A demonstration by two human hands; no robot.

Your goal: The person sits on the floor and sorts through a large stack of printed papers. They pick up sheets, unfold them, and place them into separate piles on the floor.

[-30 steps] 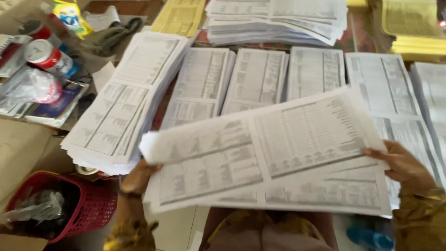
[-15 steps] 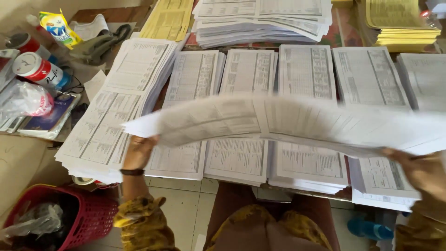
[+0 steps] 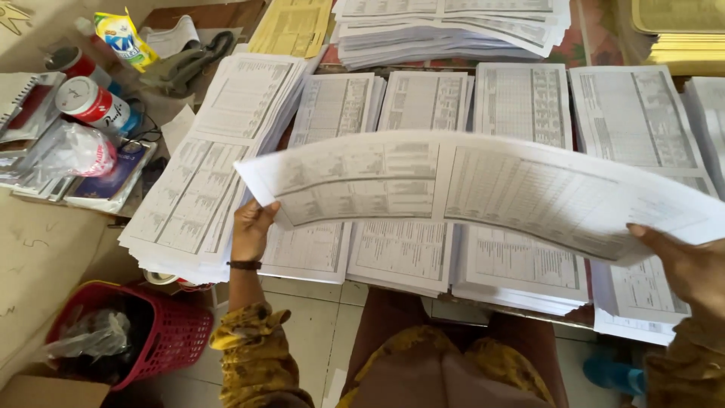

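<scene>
I hold a wide bundle of printed table sheets point(image 3: 483, 189) in the air above rows of similar paper stacks point(image 3: 423, 106). My left hand point(image 3: 253, 230) grips the bundle's lower left corner, thumb on top. Over at the lower right edge, my right hand point(image 3: 683, 268) pinches the bundle. The sheets bow upward in the middle and hide part of the stacks beneath. A slanted stack point(image 3: 208, 181) lies just left of my left hand.
A red plastic basket point(image 3: 162, 332) with crumpled bags stands on the floor at lower left. Cans point(image 3: 94, 102), a plastic bag point(image 3: 72, 151), notebooks and a yellow packet point(image 3: 121, 34) clutter the left. Yellow paper piles point(image 3: 680, 34) sit at the back right.
The bundle has risen from low near my lap and now faces me more flatly; both hands kept their grip on its ends. The camera view tilted slightly.
</scene>
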